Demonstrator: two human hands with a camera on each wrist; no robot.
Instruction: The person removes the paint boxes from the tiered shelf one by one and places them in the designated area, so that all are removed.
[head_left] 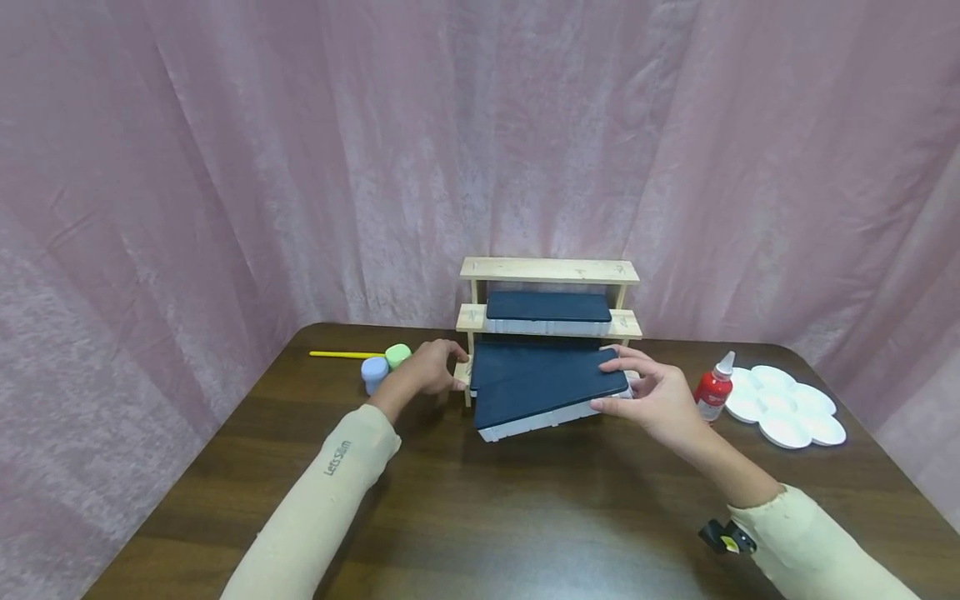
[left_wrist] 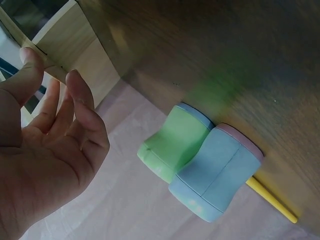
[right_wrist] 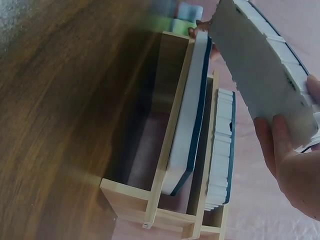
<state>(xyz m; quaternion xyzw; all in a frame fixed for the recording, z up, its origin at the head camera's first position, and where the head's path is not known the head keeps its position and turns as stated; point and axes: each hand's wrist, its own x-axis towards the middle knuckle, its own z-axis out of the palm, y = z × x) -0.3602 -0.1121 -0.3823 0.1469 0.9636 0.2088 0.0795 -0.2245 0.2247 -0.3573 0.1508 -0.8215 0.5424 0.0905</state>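
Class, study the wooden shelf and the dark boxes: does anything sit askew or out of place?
Yes. The front box is skewed: the right hand holds its right end, turned at an angle to the wooden shelf, unlike the box lying square on the middle tier.

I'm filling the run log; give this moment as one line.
right hand: grips dark case | left hand: touches wooden rack
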